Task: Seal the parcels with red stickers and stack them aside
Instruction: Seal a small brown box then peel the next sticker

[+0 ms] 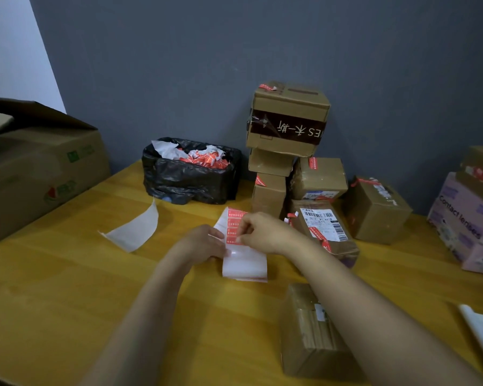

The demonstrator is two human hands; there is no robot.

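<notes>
Your left hand (204, 243) grips the left edge of the glossy white sticker sheet (246, 266) near the middle of the wooden table (67, 288). Your right hand (265, 232) pinches a red sticker (232, 235) on its upper rows. A taped brown cardboard parcel (310, 330) lies partly under your right forearm. Behind, stickered parcels (287, 126) stand stacked against the grey wall. A crinkled black bag (190, 182) holds torn red-and-white scraps (207, 160). A curled backing sheet (134, 232) lies near it.
</notes>
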